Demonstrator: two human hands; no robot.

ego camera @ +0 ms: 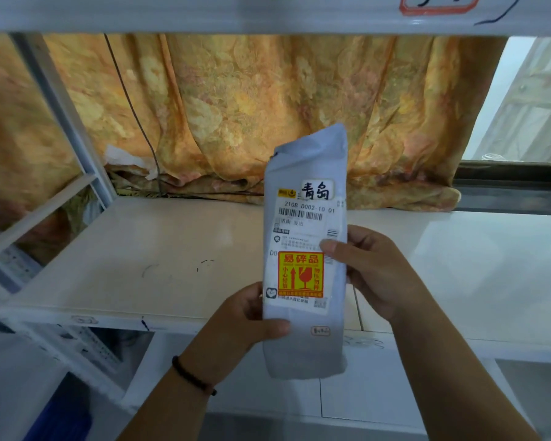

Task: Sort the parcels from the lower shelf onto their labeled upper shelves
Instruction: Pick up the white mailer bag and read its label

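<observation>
I hold a long grey-white parcel (306, 173) upright in front of me, in both hands. It bears a shipping label with a barcode, a handwritten white tag near its top and a red-and-yellow fragile sticker lower down. My left hand (252, 316) grips its lower left edge, thumb across the front. My right hand (372, 268) clasps its right edge, thumb on the label. Behind the parcel lies a white shelf board (140, 249) with nothing on it. Above runs the front edge of an upper shelf (268, 17) with a red-framed label (439, 4) at the top right, partly cut off.
An orange flowered curtain (236, 106) hangs behind the shelf, with a thin black cable (131, 103) running down it. A grey upright post (58, 100) of the rack stands at the left. A window (522, 100) shows at the right. Something blue (61, 418) lies low at the left.
</observation>
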